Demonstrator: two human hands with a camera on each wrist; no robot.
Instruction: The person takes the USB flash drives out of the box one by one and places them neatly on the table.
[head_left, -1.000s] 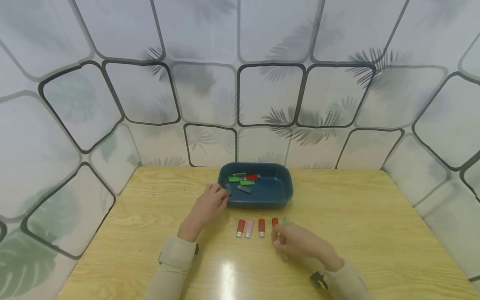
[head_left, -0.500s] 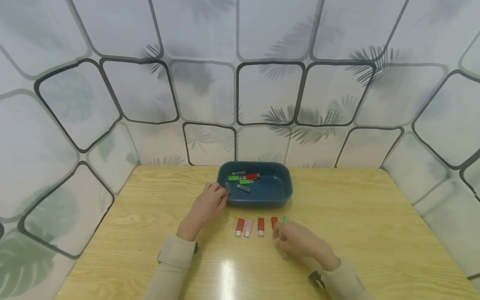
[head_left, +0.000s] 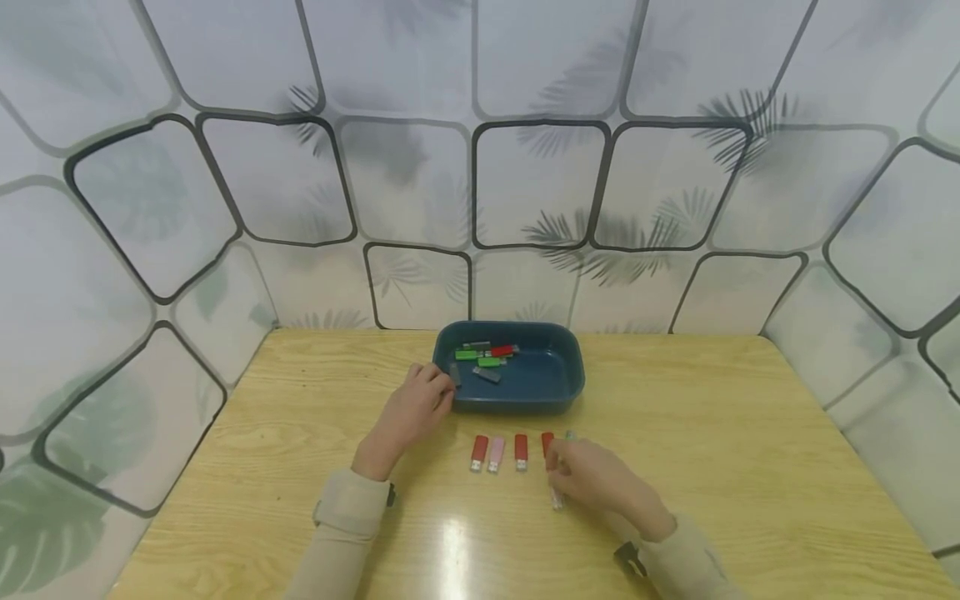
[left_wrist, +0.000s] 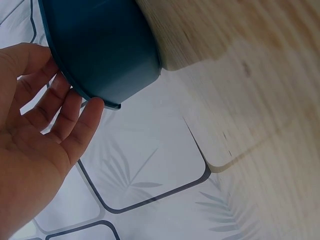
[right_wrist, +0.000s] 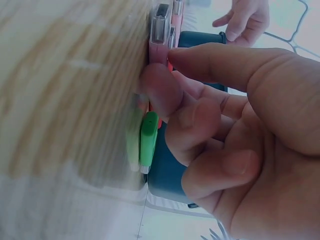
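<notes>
In the head view, a row of USB sticks lies on the table: a red stick (head_left: 479, 450), a pink stick (head_left: 497, 450), another red stick (head_left: 521, 448), a third red stick (head_left: 547, 442) and a green stick (right_wrist: 148, 135), mostly behind my right hand (head_left: 596, 477). That hand pinches a second pink USB stick (right_wrist: 159, 50) between thumb and index finger, low at the tabletop, its metal plug (head_left: 557, 502) pointing towards me. My left hand (head_left: 412, 412) grips the front left rim of a dark blue plastic tray (head_left: 517, 409); its fingertips bear on the rim in the left wrist view.
Inside the tray lie several more USB sticks: green (head_left: 492, 362), red (head_left: 501, 351) and grey (head_left: 487, 375). They sit mostly towards its left side. The wooden table (head_left: 735, 433) ends at a patterned curtain (head_left: 540, 192) at the back and sides.
The pink USB stick in my right hand has shifted slightly left and straightened, and more of its plug shows. My left hand stays on the tray. The head view has tilted very slightly.
</notes>
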